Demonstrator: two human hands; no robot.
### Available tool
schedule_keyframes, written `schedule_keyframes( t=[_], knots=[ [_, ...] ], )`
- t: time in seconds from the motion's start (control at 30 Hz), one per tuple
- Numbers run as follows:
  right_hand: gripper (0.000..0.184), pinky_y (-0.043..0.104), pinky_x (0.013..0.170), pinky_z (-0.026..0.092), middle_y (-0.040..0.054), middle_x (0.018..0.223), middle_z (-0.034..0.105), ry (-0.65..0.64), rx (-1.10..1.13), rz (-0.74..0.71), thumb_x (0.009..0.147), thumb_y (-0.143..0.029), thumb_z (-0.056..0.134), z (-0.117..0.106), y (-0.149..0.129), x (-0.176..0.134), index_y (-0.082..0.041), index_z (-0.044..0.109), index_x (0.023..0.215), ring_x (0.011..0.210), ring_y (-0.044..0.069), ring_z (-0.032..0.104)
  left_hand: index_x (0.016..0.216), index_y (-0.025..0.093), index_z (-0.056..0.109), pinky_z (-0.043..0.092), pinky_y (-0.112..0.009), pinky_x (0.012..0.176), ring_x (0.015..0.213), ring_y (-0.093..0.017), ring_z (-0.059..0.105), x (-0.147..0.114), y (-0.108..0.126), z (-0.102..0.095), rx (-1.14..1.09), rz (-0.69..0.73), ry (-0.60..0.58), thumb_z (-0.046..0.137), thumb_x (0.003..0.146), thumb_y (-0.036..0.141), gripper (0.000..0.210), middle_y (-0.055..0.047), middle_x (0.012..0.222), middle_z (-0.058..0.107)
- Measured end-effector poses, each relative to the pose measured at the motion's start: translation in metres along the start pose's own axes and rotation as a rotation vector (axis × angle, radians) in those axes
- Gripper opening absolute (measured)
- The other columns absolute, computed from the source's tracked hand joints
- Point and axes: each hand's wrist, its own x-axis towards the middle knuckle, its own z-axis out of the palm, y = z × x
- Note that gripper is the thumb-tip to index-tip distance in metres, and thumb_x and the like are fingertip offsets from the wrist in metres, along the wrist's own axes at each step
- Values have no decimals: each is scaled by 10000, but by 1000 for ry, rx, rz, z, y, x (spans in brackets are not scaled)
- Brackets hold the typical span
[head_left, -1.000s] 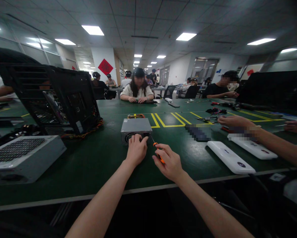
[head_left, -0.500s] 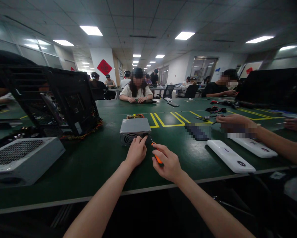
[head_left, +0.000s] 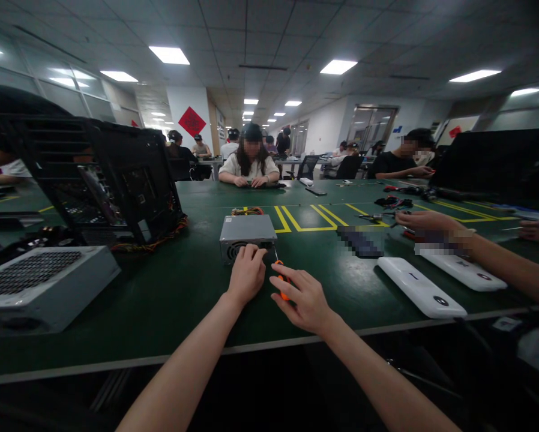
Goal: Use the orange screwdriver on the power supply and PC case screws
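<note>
Right hand's [head_left: 304, 302] fingers have straightened since half a second ago, loosely holding orange screwdriver [head_left: 284, 294], shaft up at grey metal box's [head_left: 248, 227] front right corner. Left hand [head_left: 246, 277] against box's front; can't tell if gripping. Box on green table [head_left: 183, 318], just beyond hands.

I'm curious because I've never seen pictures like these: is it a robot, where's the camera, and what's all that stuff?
There's no robot here. These are a person's own bare hands, seen by a camera worn on that person's head, looking forward and down. The left hand touches the front of a small gray metal box. The right hand holds an orange-handled screwdriver near the box's right front corner. On the green table, a black computer case and a bigger gray box sit to the left. Two long white objects lie to the right.
</note>
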Motion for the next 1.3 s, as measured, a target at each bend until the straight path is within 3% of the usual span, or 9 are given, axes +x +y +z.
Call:
schedule_keyframes(
  t=[0.13,0.27,0.4,0.6,0.8,1.03,1.17,1.3],
  knots=[
    [301,349,767,435,127,1147,499,-36,70,-4,778,-248,471,-2,0,0,-171,483,1069,979,211,515,964,191,559,254,-446,949,1179,-258,306,1,2,-10,151,24,71,411,727,95,295,-100,1258,377],
    [311,346,762,448,121,1110,529,60,122,25,764,-259,520,2,3,-3,-182,436,1053,971,204,528,924,186,571,156,-467,995,1248,-241,217,0,1,-11,214,44,29,410,710,83,287,-79,1337,320],
    [310,340,735,475,115,1033,553,187,220,106,736,-265,565,7,6,-6,-201,387,982,960,198,539,923,196,583,184,-481,969,1249,-245,222,-1,3,-10,222,15,-4,418,694,81,305,-88,1342,319],
    [309,299,729,480,121,1101,493,87,113,60,777,-205,485,3,3,-3,-195,437,1082,950,176,539,940,207,586,217,-491,931,1244,-261,226,-1,9,-14,199,-2,-10,420,704,95,309,-99,1347,307],
    [217,289,694,471,92,1001,564,248,-1,147,767,-173,511,7,8,-7,-203,497,981,851,169,567,999,239,574,220,-484,926,1246,-257,217,-2,9,-13,176,-3,4,421,730,128,328,-84,1348,306],
    [223,316,714,453,116,1068,541,105,-74,51,777,-133,453,10,5,-6,-189,481,991,901,181,552,1117,259,520,213,-483,927,1243,-259,217,-2,9,-13,144,-7,4,406,745,134,408,-96,1344,305],
    [290,292,690,450,112,1076,556,194,-88,86,781,-133,478,11,8,-7,-185,430,1062,907,176,556,1140,260,506,211,-482,926,1247,-259,204,-2,8,-12,167,-5,-6,413,746,143,421,-104,1354,280],
    [218,265,649,443,78,953,594,249,-132,152,755,-184,551,8,10,-8,-199,496,966,800,156,569,1127,260,520,204,-486,929,1246,-265,199,-2,8,-10,170,-13,-8,419,742,141,416,-101,1356,275]
  ],
)
